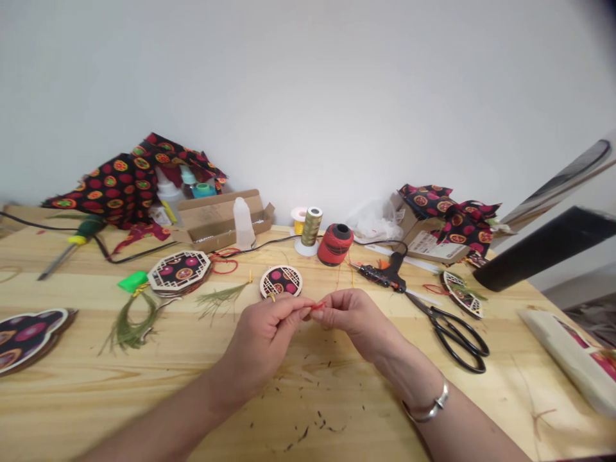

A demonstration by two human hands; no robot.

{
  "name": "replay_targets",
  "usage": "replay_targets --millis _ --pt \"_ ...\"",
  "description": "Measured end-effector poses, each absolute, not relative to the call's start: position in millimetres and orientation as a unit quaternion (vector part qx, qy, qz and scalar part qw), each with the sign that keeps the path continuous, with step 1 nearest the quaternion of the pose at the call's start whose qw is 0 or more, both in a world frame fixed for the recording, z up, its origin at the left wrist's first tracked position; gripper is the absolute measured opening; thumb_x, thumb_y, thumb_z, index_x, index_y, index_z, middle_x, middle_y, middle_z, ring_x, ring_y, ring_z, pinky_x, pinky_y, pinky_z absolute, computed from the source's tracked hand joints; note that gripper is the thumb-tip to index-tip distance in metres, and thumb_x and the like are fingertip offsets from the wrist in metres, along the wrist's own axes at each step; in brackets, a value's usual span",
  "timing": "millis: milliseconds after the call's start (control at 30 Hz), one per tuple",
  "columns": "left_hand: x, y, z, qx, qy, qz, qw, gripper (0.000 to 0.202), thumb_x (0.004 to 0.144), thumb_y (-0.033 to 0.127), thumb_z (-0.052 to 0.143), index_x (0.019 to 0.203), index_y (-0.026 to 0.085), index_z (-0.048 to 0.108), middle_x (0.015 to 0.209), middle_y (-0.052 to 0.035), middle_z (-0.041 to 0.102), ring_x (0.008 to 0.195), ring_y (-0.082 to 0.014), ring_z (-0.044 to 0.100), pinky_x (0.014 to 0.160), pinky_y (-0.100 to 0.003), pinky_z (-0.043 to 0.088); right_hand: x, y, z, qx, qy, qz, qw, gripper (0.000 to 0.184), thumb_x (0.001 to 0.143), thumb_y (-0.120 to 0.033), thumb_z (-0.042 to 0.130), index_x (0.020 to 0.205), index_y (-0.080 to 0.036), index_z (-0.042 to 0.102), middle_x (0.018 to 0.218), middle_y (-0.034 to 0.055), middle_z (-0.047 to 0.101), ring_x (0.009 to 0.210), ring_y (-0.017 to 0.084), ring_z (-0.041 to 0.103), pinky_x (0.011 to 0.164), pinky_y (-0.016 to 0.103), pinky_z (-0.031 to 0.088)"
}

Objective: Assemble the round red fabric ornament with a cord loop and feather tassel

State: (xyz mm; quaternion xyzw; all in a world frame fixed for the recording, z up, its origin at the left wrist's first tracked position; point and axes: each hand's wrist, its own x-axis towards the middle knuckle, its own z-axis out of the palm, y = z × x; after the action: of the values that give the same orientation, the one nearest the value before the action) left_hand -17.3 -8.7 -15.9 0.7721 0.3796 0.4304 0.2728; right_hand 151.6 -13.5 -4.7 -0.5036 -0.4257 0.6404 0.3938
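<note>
Close together over the middle of the table, my left hand and my right hand both pinch a short bit of red cord between thumb and forefinger. Most of the cord is hidden by the fingertips. Just behind my left hand lies a round wooden-framed ornament with dark patterned fabric in it. A red thread spool stands beyond my right hand. To the left of my hands rests a green thread tassel.
On the right are black-handled scissors, a glue gun and a black roll. Leftward lie an octagonal ornament, a looped green tassel and a screwdriver. An open cardboard box stands near the wall.
</note>
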Motion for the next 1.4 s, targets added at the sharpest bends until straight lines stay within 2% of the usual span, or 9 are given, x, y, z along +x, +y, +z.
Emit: replay_targets --millis 300,533,967,1267,1400 --pt "-16.8 -7.3 -16.3 0.771 0.389 0.429 0.264 0.02 0.083 0.013 0.054 0.093 0.019 0.07 0.081 0.0009 0.074 0.071 -0.0099 0.067 0.068 -0.017 0.051 150.7 -13.9 -4.2 -0.494 -0.416 0.648 0.402 0.028 0.052 -0.037 0.08 0.062 -0.013 0.068 0.058 -0.0008 0.061 0.054 0.008 0.042 0.056 0.025 0.027" --pt "-16.7 -7.5 -17.6 0.769 0.394 0.428 0.266 0.019 0.082 0.013 0.055 0.093 0.018 0.07 0.082 -0.0007 0.075 0.072 -0.0107 0.067 0.068 -0.018 0.052 153.2 -14.6 -5.7 -0.478 -0.423 0.657 0.402 0.023 0.059 -0.036 0.077 0.064 -0.015 0.069 0.055 -0.002 0.058 0.052 0.007 0.04 0.055 0.025 0.025" --pt "-14.9 -8.5 -13.2 0.761 0.412 0.424 0.268 0.019 0.081 0.015 0.054 0.091 0.02 0.07 0.08 -0.0009 0.075 0.069 -0.0137 0.068 0.068 -0.024 0.055 153.3 -16.2 -3.8 -0.451 -0.423 0.667 0.415 0.02 0.062 -0.034 0.075 0.062 -0.015 0.069 0.06 -0.0007 0.062 0.054 0.008 0.041 0.057 0.025 0.027" --pt "-16.6 -8.9 -14.2 0.758 0.422 0.41 0.282 0.018 0.083 0.017 0.053 0.091 0.02 0.069 0.077 0.0005 0.074 0.068 -0.0127 0.067 0.065 -0.022 0.053 152.2 -16.6 -4.3 -0.454 -0.414 0.671 0.416 0.018 0.062 -0.032 0.074 0.063 -0.015 0.069 0.062 0.0004 0.065 0.054 0.008 0.04 0.056 0.025 0.026" --pt "-17.3 -9.9 -13.0 0.752 0.428 0.4 0.3 0.017 0.084 0.018 0.053 0.088 0.021 0.069 0.074 0.0019 0.073 0.066 -0.0123 0.065 0.063 -0.021 0.052 152.9 -16.7 -5.7 -0.454 -0.425 0.667 0.41 0.018 0.064 -0.032 0.073 0.065 -0.015 0.069 0.071 0.0031 0.069 0.057 0.009 0.043 0.057 0.025 0.027"
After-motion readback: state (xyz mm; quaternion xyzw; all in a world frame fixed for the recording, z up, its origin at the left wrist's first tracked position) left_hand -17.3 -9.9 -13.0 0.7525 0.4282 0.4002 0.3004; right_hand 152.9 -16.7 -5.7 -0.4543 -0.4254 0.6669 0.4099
